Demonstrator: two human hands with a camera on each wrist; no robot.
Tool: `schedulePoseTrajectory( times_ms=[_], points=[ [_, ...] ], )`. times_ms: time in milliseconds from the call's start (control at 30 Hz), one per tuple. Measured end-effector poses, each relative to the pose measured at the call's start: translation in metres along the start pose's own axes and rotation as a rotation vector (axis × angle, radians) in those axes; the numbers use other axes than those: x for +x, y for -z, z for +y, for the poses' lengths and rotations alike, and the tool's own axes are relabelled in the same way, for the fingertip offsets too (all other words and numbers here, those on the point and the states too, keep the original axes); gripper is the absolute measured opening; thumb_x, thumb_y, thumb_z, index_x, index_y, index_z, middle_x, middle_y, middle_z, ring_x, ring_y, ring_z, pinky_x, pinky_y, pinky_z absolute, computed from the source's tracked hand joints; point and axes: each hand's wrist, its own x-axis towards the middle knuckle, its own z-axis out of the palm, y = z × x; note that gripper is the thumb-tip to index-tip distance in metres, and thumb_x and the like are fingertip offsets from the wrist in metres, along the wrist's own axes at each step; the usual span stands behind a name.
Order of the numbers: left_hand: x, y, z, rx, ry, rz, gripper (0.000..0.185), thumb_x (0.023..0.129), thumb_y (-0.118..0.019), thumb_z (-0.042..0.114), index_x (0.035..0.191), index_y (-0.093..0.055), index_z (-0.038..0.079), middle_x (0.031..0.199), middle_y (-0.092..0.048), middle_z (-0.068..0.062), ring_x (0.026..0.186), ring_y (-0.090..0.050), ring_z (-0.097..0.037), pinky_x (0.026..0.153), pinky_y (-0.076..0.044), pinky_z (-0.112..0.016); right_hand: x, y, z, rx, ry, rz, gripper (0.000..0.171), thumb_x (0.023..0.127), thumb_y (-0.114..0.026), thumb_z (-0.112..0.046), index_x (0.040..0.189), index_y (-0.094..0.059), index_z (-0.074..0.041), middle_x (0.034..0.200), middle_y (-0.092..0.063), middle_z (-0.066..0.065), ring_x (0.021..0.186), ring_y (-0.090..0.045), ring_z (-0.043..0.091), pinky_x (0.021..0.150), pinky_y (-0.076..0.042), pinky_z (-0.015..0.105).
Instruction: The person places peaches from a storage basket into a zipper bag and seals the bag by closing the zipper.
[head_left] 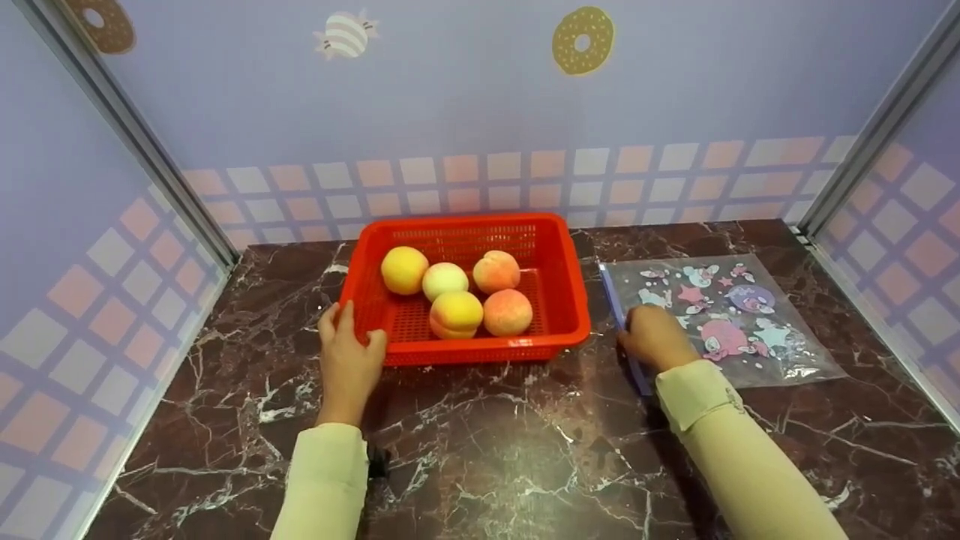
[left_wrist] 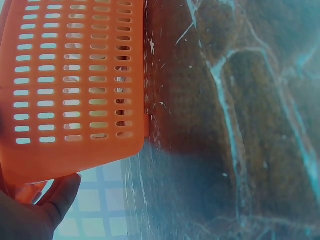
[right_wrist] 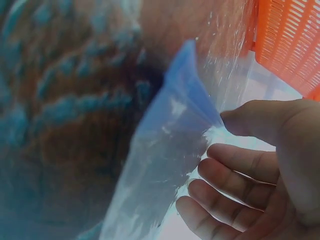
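A red plastic basket (head_left: 465, 222) stands on the dark marble table (head_left: 487, 450) and holds several peaches (head_left: 456, 312). My left hand (head_left: 352, 328) grips its near-left corner, thumb over the rim. In the left wrist view the slotted basket wall (left_wrist: 75, 75) fills the upper left, with my left hand (left_wrist: 45, 210) below it. To the right of the basket lies a clear zip bag (head_left: 750, 315) printed with cartoon figures. My right hand (head_left: 634, 330) pinches its blue-strip edge. In the right wrist view my right hand (right_wrist: 215, 135) holds the bag (right_wrist: 165, 150) between thumb and curled fingers.
Lilac walls with a checked band close in the table at the back and on both sides. The basket's corner (right_wrist: 290, 40) shows close to the bag in the right wrist view. Bare marble stretches between my forearms toward the front edge.
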Motion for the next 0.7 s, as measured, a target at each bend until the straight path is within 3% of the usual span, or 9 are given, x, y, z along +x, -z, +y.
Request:
schedulePoseTrajectory(
  times_ms=[233, 700],
  points=[
    [0.000, 0.002, -0.001, -0.006, 0.012, 0.000, 0.065, 0.086, -0.051, 0.018, 0.147, -0.038, 0.002, 0.153, -0.026, -0.019, 0.124, -0.047, -0.043, 0.103, -0.040, -0.052, 0.002, 0.003, -0.003, -0.003, -0.025, -0.009, 0.015, 0.081, -0.059, -0.013, 0.073, -0.065, -0.002, 0.071, -0.063, 0.014, 0.061, -0.056, 0.027, 0.055, -0.046, 0.039],
    [-0.001, 0.002, 0.002, -0.034, 0.014, -0.018, 0.066, 0.086, -0.053, 0.019, 0.147, -0.038, -0.001, 0.153, -0.026, -0.019, 0.130, -0.044, -0.042, 0.108, -0.037, -0.052, 0.002, -0.003, 0.010, 0.075, -0.015, 0.083, 0.015, 0.075, -0.057, -0.007, 0.073, -0.071, 0.000, 0.074, -0.069, 0.016, 0.063, -0.060, 0.028, 0.057, -0.049, 0.042]
  ],
)
